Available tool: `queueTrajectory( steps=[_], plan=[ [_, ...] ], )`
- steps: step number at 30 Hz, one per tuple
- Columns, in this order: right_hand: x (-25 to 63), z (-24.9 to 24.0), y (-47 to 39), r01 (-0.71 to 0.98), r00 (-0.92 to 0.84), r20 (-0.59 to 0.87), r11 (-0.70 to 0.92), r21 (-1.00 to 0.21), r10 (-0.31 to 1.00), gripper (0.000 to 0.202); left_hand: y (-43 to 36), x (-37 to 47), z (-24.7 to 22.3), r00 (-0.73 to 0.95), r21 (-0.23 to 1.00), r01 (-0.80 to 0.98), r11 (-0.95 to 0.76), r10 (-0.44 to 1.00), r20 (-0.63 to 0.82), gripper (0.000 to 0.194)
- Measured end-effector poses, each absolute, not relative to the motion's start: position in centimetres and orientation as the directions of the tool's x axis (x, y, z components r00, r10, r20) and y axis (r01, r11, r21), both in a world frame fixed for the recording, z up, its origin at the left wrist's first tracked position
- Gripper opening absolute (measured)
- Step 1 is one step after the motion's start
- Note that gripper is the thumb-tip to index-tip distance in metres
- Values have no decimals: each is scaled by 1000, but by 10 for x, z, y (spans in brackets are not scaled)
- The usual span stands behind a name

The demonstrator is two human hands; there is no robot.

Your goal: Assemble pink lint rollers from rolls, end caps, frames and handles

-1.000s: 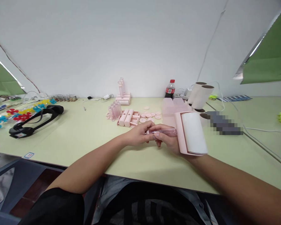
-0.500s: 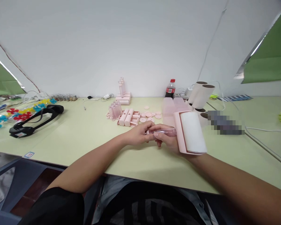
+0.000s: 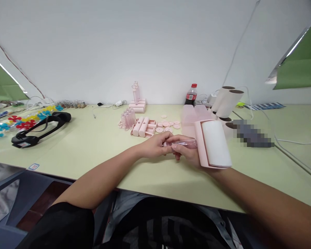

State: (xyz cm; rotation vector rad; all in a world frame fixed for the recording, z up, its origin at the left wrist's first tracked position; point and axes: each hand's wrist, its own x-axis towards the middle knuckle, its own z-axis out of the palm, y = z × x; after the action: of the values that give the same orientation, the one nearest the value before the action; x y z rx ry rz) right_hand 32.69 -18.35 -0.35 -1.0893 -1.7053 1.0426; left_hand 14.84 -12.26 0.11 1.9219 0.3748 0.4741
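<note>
A lint roller with a pink frame and white roll [image 3: 216,143] lies over my right wrist, its clear pink handle [image 3: 185,143] pointing left. My right hand [image 3: 188,154] is closed around that handle. At the handle's left end, the fingers of my left hand [image 3: 154,147] pinch its tip. Behind my hands lie pink roller frames [image 3: 144,127] and several flat pink discs [image 3: 166,124]. A bunch of clear pink handles [image 3: 128,118] is just left of the frames.
White rolls [image 3: 230,103] stand at the back right beside translucent pink covers [image 3: 188,114] and a cola bottle [image 3: 191,95]. Further back are stacked pink parts [image 3: 138,105]. A black headset [image 3: 43,129] and colourful flowers [image 3: 28,124] lie left. Cables cross the right side.
The view has shifted slightly, so the table items appear a little higher and further right. Both hands keep their hold on the handle.
</note>
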Motion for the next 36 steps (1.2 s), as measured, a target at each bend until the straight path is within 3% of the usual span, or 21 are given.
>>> queueTrajectory(
  steps=[36],
  plan=[
    [324, -5, -184, 225, -273, 226, 290, -930, 935, 25, -120, 148, -1, 872, 934, 45, -355, 470, 136, 26]
  ],
)
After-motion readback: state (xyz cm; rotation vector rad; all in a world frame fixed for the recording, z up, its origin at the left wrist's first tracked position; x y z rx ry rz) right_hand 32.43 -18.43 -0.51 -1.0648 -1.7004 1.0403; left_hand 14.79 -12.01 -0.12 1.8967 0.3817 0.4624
